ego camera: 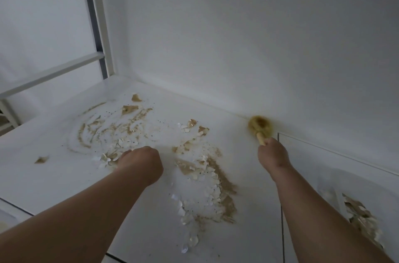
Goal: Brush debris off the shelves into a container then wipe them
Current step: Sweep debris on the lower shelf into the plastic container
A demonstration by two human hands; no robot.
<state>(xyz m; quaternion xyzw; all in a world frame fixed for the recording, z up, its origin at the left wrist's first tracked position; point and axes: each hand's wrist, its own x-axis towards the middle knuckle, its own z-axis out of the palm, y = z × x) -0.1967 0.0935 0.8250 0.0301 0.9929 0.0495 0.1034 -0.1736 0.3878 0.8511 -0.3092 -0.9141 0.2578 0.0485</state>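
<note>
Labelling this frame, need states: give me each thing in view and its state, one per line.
Round straw-coloured bristle brush with wooden handle: held, bristles at the back edge of the shelf, blurred.
Right hand: grips the brush handle.
Left hand: curled, on the shelf; contents hidden.
White shelf: dirty.
Brown crumbs and pale flakes: scattered, not yet swept up.

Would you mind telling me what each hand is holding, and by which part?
The right hand grips the brush by its handle. The left hand is curled on the shelf; any hold is hidden.

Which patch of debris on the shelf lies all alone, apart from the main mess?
The small tan flake far left on the white shelf; bare surface surrounds it, while the other flakes cluster between the hands.
</note>
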